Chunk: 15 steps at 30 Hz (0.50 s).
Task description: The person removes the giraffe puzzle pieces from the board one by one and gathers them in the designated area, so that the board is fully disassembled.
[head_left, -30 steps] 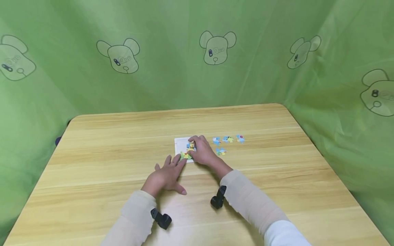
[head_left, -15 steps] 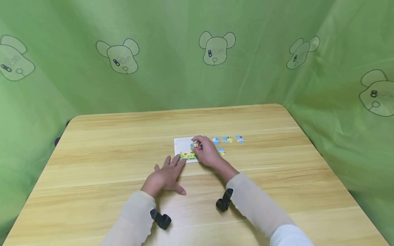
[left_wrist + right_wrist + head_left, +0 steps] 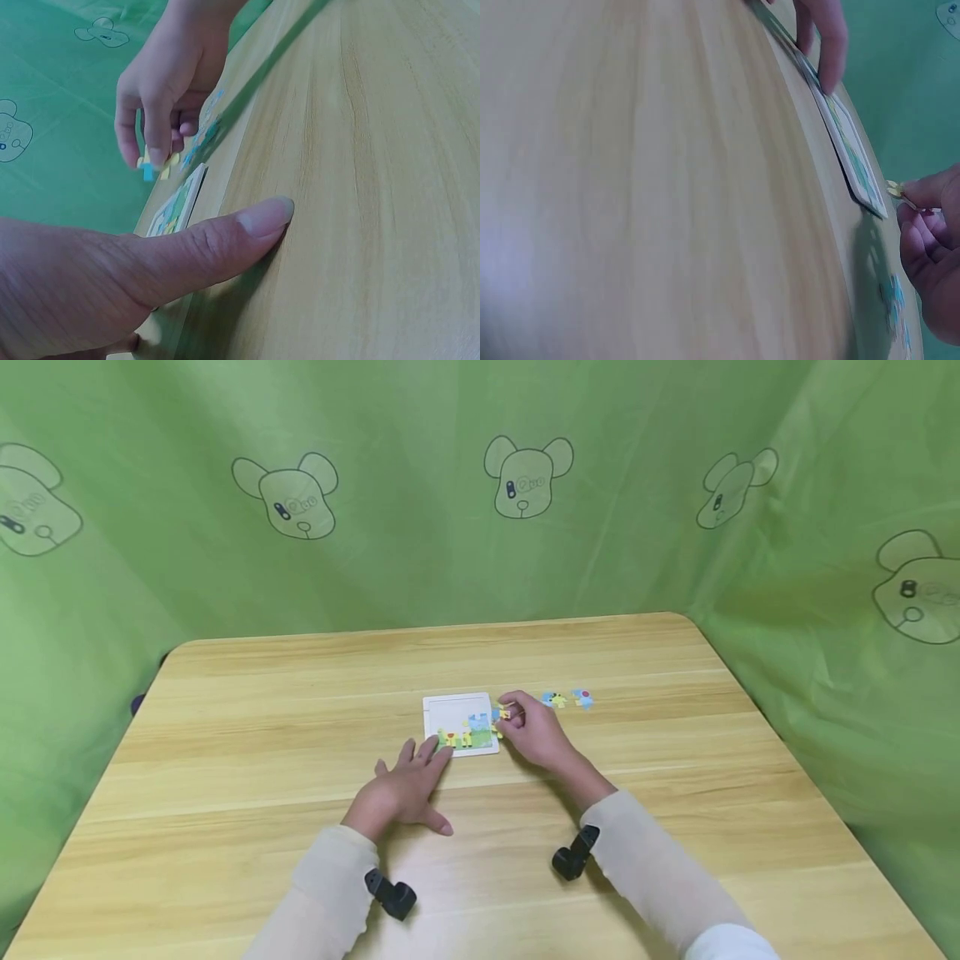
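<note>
A white puzzle tray (image 3: 450, 713) lies on the table, with fitted pieces (image 3: 480, 737) of green, yellow and light blue along its bottom and lower right. My left hand (image 3: 405, 789) is spread out, its fingertips resting on the tray's lower left edge and its thumb apart on the wood. Just beyond the tray's right edge, my right hand (image 3: 542, 737) pinches a yellow and blue puzzle piece (image 3: 148, 171) between thumb and fingers. In the right wrist view this piece (image 3: 895, 190) shows edge-on, raised above the table beside the tray's corner.
Two loose puzzle pieces (image 3: 555, 700) show to the right of my right hand, which hides the spot where others lay. The wooden table (image 3: 300, 693) reaches back to a green curtain (image 3: 405, 527) printed with bear heads. Each wrist carries a small black camera (image 3: 392, 895).
My right hand has moved right, from over the tray to past its right edge, carrying the puzzle piece. Fitted pieces it covered now show. My left hand has stayed put.
</note>
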Each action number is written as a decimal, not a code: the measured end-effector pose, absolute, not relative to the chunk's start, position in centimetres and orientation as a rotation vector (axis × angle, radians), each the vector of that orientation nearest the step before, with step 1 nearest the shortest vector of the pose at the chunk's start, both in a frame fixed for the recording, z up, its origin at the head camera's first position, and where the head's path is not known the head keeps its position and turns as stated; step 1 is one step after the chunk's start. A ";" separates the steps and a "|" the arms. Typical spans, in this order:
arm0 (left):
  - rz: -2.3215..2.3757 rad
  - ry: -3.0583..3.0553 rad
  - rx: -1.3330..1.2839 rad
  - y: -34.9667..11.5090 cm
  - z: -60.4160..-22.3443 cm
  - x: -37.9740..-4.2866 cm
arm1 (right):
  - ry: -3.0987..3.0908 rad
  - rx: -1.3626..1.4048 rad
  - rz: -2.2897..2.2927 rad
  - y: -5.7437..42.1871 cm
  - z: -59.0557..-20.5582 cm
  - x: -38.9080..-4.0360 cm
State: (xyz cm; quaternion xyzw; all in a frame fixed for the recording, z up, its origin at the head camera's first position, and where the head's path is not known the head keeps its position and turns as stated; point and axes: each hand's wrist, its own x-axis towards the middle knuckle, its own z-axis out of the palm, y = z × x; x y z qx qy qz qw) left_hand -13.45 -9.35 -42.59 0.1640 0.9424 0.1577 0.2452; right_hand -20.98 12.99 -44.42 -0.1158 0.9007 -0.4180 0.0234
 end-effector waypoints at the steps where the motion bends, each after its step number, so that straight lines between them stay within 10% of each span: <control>1: 0.430 2.572 0.447 -9.4 -42.6 -13.5 | 2.794 -0.364 -1.290 13.3 -44.4 -21.0; 15: 0.442 2.580 0.454 -9.4 -42.6 -13.3 | 2.827 -0.271 -1.231 17.0 -43.6 -20.9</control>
